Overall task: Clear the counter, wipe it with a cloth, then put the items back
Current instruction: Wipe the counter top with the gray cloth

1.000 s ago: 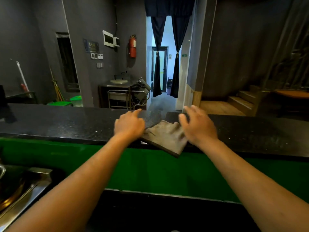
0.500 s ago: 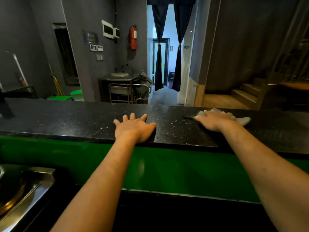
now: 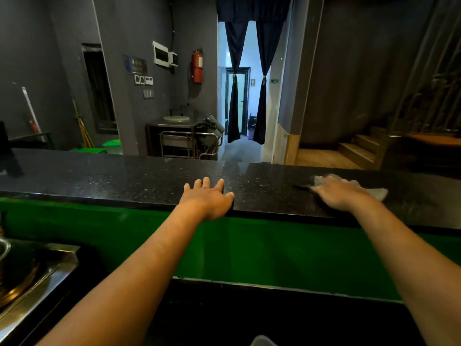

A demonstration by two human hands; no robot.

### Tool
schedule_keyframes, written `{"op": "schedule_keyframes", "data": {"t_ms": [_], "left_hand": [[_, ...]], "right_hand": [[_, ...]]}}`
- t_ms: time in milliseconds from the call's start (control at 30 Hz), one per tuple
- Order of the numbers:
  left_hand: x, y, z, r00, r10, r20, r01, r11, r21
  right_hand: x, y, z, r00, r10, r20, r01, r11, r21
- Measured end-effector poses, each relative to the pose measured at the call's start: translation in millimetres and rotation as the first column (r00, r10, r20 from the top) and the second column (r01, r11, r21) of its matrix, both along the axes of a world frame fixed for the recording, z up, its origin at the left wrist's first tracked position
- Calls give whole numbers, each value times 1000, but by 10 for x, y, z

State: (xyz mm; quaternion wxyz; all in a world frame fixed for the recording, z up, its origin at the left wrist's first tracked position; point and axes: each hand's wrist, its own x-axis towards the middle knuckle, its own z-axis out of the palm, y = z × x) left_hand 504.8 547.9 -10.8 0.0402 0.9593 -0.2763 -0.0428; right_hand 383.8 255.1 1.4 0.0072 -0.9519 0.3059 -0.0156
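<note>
A long black speckled counter (image 3: 124, 181) runs across the view above a green front panel. My right hand (image 3: 341, 194) lies flat on a grey cloth (image 3: 376, 192) on the counter's right part, pressing it down; the cloth shows beyond the fingers and at the hand's right. My left hand (image 3: 209, 198) rests palm down on the counter's near edge at the middle, fingers spread, holding nothing.
A steel sink (image 3: 27, 273) sits at the lower left below the counter. A dark object (image 3: 7, 158) stands at the counter's far left end. Beyond the counter are a metal trolley (image 3: 184, 143), a curtained doorway (image 3: 247, 101) and wooden steps (image 3: 359, 148).
My right hand has slid the cloth from the counter's middle to the right. My left hand left the cloth and flattened on the counter's edge.
</note>
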Motion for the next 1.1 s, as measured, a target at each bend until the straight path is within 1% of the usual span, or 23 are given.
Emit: {"op": "schedule_keyframes", "data": {"t_ms": [33, 67, 133, 167, 200, 233, 300, 400, 433, 467, 500, 567, 600, 633, 667, 700, 733, 800, 867, 900, 933, 1000, 1100], "left_hand": [[-54, -49, -3, 1000, -14, 10, 14, 1000, 4], [-115, -121, -5, 999, -36, 15, 36, 999, 6], [-277, -370, -11, 994, -110, 14, 110, 994, -7], [-371, -533, -14, 990, -143, 14, 144, 989, -22], [-458, -709, -17, 987, -157, 13, 158, 987, -43], [-541, -893, -19, 988, -152, 13, 153, 986, -66], [-698, -1261, -30, 991, -133, 24, 134, 987, -84], [-862, -1736, -21, 991, -137, -1, 136, 987, -79], [-874, -1850, -5, 992, -125, -13, 124, 989, -76], [-861, -1938, 11, 994, -105, -19, 103, 992, -71], [-837, -2000, 18, 996, -82, -23, 81, 995, -66], [-791, -2064, 10, 999, -38, -14, 37, 998, -58], [-766, -2075, 4, 1000, -24, -4, 23, 998, -55], [-751, -2079, -10, 1000, -18, -2, 18, 998, -55], [-741, -2084, -23, 1000, -19, -2, 18, 998, -59], [-734, -2083, -30, 1000, -19, 2, 19, 998, -62], [-729, -2084, -34, 1000, -18, 8, 19, 998, -60], [-732, -2082, -38, 1000, -17, 17, 18, 999, -47], [-739, -2082, -38, 999, -15, 31, 16, 999, -34], [-743, -2086, -38, 999, -14, 34, 15, 999, -29], [-747, -2092, -37, 999, -13, 36, 13, 1000, -22], [-756, -2099, -30, 999, -5, 40, 5, 1000, -2], [-731, -2103, -23, 999, 6, 53, -8, 1000, 28]], "right_hand": [[39, 113, 10, 999, 51, 5, -51, 999, -11], [74, 281, 21, 989, 144, 19, -144, 990, 0], [139, 607, -18, 929, 361, 84, -367, 926, 83], [149, 685, -39, 895, 435, 101, -446, 886, 130], [184, 632, -39, 867, 485, 114, -498, 852, 160], [211, 475, -15, 859, 498, 121, -513, 838, 189], [235, -7, 20, 899, 428, 97, -439, 876, 200], [332, -886, 27, 986, 164, 36, -167, 975, 145], [513, -1245, -75, 994, 95, 54, -102, 985, 137], [663, -1461, -138, 996, 75, 56, -82, 988, 130], [750, -1520, -155, 994, 97, 54, -104, 986, 128], [581, -1162, -40, 973, 225, 40, -228, 969, 96], [475, -954, 5, 939, 344, 27, -345, 937, 63], [382, -838, 14, 893, 450, 25, -450, 889, 85], [295, -801, 27, 851, 524, 45, -525, 843, 118], [212, -844, 27, 826, 559, 63, -562, 813, 155], [171, -979, 8, 815, 573, 81, -578, 795, 185], [145, -1370, -4, 871, 481, 102, -491, 838, 240], [194, -1653, 19, 945, 310, 103, -324, 928, 185], [232, -1708, 29, 969, 232, 83, -242, 958, 154], [279, -1713, 18, 979, 195, 61, -202, 969, 139], [252, -1522, 34, 967, 251, 40, -254, 957, 137], [-102, -1059, 57, 889, 454, 55, -457, 879, 136]]}}
